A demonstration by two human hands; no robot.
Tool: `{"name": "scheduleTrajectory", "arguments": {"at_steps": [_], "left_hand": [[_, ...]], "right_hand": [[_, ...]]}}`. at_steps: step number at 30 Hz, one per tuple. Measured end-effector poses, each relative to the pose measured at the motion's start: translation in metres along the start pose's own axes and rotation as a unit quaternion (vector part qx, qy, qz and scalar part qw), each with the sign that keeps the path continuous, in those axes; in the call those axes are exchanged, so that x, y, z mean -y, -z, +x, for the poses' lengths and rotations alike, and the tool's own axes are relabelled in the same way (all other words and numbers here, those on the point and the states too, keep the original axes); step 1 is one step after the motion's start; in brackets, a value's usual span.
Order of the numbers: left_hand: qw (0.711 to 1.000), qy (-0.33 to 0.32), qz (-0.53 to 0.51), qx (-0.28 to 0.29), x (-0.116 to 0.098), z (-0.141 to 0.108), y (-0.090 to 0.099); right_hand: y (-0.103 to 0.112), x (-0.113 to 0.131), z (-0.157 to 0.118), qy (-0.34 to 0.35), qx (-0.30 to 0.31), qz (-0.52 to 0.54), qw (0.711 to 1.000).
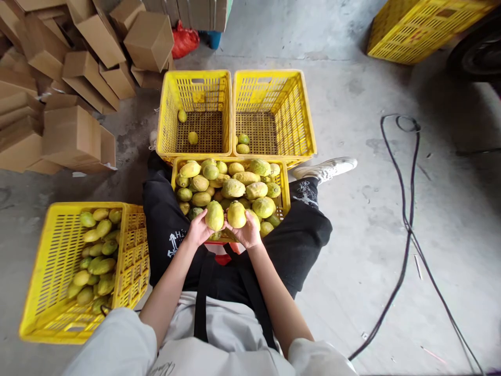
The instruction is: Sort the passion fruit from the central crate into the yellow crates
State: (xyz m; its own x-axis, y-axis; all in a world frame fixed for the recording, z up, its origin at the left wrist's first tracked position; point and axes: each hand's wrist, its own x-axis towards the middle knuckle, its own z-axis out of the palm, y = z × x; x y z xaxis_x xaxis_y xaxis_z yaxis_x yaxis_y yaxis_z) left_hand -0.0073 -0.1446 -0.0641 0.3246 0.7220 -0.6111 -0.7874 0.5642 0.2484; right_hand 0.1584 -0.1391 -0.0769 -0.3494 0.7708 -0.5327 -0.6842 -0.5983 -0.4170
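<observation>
Grey floor (344, 261) across much of the frame. Cardboard boxes (70, 136) heaped at upper left. Lemon-filled yellow crate (49, 271) at lower left; stray crate (415, 34) at upper right, red marking too blurred to read. Paired crates (195, 96) at upper centre, few lemons in each. Heaped crate (286, 190) at centre, between black trouser legs (301, 235). Left hand (199, 231), below it, curled around greenish lemon (215, 215); right hand (249, 234) just beside, gripping yellower lemon (236, 214). White trouser print (177, 243), centre left, seemingly "Hi"; shirt script (164, 368) at bottom edge, illegible.
</observation>
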Motion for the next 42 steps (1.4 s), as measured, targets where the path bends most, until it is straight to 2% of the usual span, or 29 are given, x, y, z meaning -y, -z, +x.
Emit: {"name": "scheduleTrajectory", "arguments": {"at_steps": [8, 13, 18, 23, 30, 33, 37, 42], "left_hand": [[0.998, -0.027, 0.057, 0.006, 0.005, 0.000, 0.005], [0.997, -0.036, 0.067, 0.014, 0.006, 0.001, 0.004], [0.999, -0.024, 0.033, 0.005, 0.002, 0.001, 0.000], [1.000, -0.015, -0.007, 0.014, -0.002, 0.000, -0.002], [1.000, 0.003, -0.002, 0.029, -0.003, -0.001, -0.001], [1.000, 0.000, 0.008, 0.019, -0.002, 0.000, -0.001], [1.000, -0.004, 0.026, -0.013, 0.001, 0.001, 0.000], [0.999, -0.014, 0.042, -0.026, 0.001, 0.003, 0.002]], "right_hand": [[0.008, -0.005, 0.001, 0.012, 0.031, 0.002, 0.999], [0.005, -0.005, 0.001, 0.021, 0.021, 0.002, 1.000], [-0.003, 0.002, -0.002, -0.020, 0.038, 0.031, 0.999], [-0.006, 0.006, -0.003, -0.010, 0.057, 0.061, 0.996], [-0.003, 0.005, -0.001, -0.015, 0.024, 0.038, 0.999], [-0.001, 0.002, 0.000, -0.007, 0.015, 0.014, 1.000], [0.001, -0.003, 0.000, 0.012, 0.038, -0.024, 0.999], [0.001, -0.005, 0.000, 0.027, 0.041, -0.047, 0.998]]}}
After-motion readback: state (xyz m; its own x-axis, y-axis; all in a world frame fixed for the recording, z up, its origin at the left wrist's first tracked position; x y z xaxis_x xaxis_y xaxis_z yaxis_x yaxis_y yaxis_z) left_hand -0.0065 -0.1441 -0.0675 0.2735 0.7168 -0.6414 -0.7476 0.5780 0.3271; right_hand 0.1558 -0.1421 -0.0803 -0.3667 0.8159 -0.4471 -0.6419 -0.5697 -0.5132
